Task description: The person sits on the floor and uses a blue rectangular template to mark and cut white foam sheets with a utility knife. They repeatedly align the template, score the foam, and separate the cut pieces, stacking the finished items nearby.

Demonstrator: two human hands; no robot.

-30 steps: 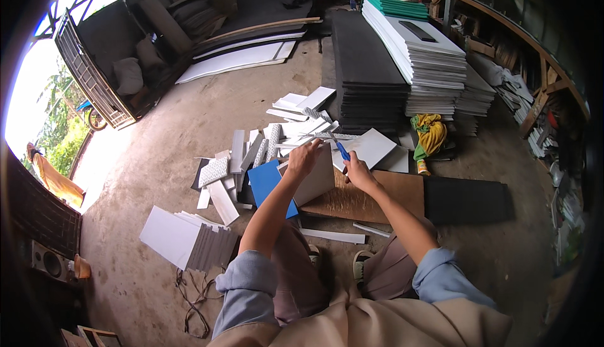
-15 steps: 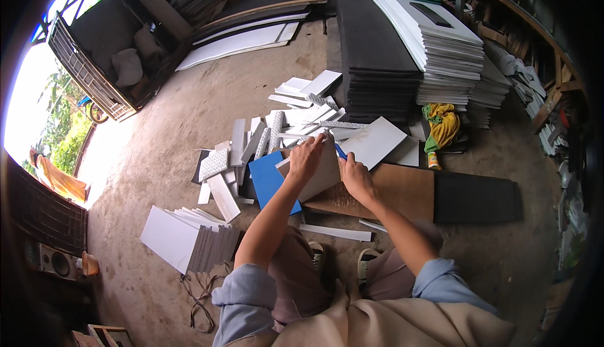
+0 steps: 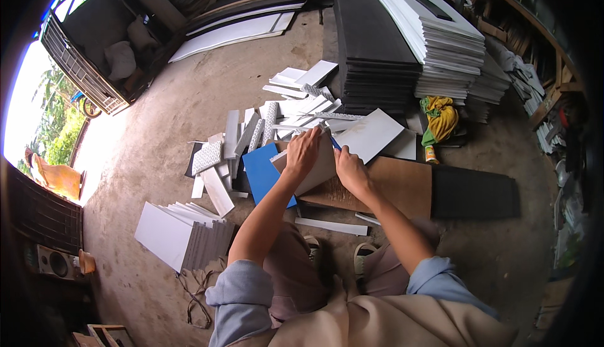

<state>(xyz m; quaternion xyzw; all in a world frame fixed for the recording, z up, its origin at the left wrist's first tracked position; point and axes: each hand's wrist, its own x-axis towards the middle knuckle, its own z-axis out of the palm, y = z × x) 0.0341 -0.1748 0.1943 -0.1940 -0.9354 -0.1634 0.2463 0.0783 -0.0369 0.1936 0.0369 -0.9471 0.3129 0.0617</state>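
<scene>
My left hand (image 3: 303, 153) grips the upper edge of a pale foam sheet (image 3: 321, 172), which stands tilted over a brown board (image 3: 396, 185) on the floor. In my right hand (image 3: 352, 172) is a slim blue utility knife (image 3: 336, 144), its front end close to the sheet's right edge. The blade itself is too small to make out. A blue sheet (image 3: 263, 172) lies just left of the held sheet. Behind my hands spreads a heap of white offcut strips (image 3: 302, 105), and a larger white panel (image 3: 376, 132) rests to the right.
A stack of white sheets (image 3: 165, 237) is at the near left, beside a tangled cord (image 3: 199, 306). Tall stacks of black sheets (image 3: 377, 57) and white sheets (image 3: 443, 51) rise behind. A yellow-green cloth (image 3: 440, 120) sits above a small bottle (image 3: 430, 154); a black board (image 3: 475, 193) lies right.
My hands, the held sheet and the knife stay close together in nearly the same place. The whole view has shifted slightly, with the scene now a little further left and up.
</scene>
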